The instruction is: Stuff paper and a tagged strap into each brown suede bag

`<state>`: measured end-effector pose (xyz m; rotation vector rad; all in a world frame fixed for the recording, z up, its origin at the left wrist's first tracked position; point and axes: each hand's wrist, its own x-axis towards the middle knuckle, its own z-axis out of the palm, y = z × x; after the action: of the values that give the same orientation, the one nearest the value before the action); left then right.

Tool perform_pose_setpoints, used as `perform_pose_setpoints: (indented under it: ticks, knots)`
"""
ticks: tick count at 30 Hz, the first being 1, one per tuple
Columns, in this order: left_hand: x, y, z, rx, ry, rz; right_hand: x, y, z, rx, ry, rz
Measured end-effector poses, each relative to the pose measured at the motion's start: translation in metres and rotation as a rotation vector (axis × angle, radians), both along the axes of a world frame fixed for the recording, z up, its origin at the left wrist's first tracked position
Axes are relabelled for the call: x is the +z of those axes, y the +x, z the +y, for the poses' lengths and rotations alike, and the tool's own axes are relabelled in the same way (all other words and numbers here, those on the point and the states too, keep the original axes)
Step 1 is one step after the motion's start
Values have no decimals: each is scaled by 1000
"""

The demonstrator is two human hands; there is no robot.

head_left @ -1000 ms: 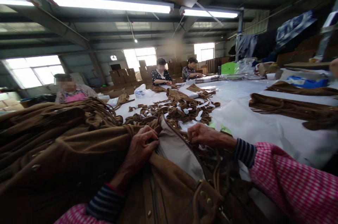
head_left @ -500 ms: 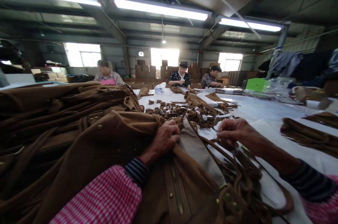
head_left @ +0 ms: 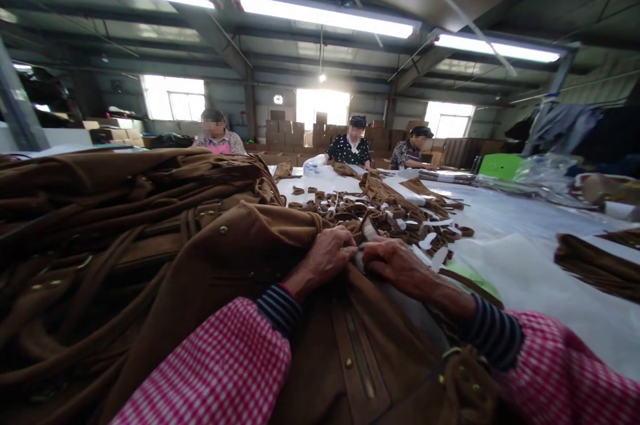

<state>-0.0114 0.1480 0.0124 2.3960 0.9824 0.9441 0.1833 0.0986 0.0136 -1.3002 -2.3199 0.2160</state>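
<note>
A large brown cloth bag (head_left: 260, 258) with a zip, brass-coloured rivets and a pale lining lies in front of me. My left hand (head_left: 327, 255) is closed on its upper edge, fingertips pinched together. Right beside it, my right hand (head_left: 400, 266) is closed at the same edge, its fingertips almost meeting the left ones. Whether anything small sits between the fingertips is hidden. A strap end with rivets (head_left: 465, 378) shows at the bag's lower right, under my right forearm.
A high heap of similar brown bags (head_left: 100, 225) fills the left. Beyond my hands, brown straps and white tags (head_left: 395, 215) lie scattered on the white-covered table (head_left: 520, 265). More folded brown pieces (head_left: 590, 265) lie at the right. Several co-workers (head_left: 350, 145) sit across the table.
My right hand has moved left, from above the straps to the bag's edge beside my left hand. My left hand keeps its grip. The view has shifted slightly left.
</note>
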Motion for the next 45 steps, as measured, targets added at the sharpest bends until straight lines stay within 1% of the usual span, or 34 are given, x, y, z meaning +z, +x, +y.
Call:
perform_pose_setpoints:
  ticks: [2,5,8,12,15,21,29,31,33,36,38,40,43,45]
  knots:
    - [1,1,-1,17,-5,5,-1,2,0,-18,-9,52]
    - [2,2,-2,34,-15,13,-3,-1,-2,-82,-48,151]
    - [3,3,-3,52,-27,20,-9,-7,0,-109,-69,278]
    - [3,3,-3,69,-40,13,-17,-12,5,-83,-196,504]
    - [3,3,-5,68,-45,-3,-17,-11,8,-36,-299,624]
    - [2,4,-7,63,-61,-44,-15,-7,15,-93,-337,561]
    - [-1,4,-4,23,-62,-78,-15,-11,14,-114,-315,627]
    - [1,3,-4,9,-57,-69,-17,-12,15,-120,-318,665]
    - [3,2,-4,-33,-61,-49,-20,-13,16,-125,-316,689]
    - [8,-1,-4,-119,-71,5,-25,-14,17,-133,-299,697]
    - [8,-1,-4,-134,-39,84,-28,-14,16,-145,-265,682]
    - [7,0,-4,-100,39,217,-30,-15,16,-164,-238,667]
    - [4,2,-7,-16,176,436,-31,-16,15,-192,-234,650]
    - [5,3,-9,32,222,529,-30,-17,15,-206,-227,626]
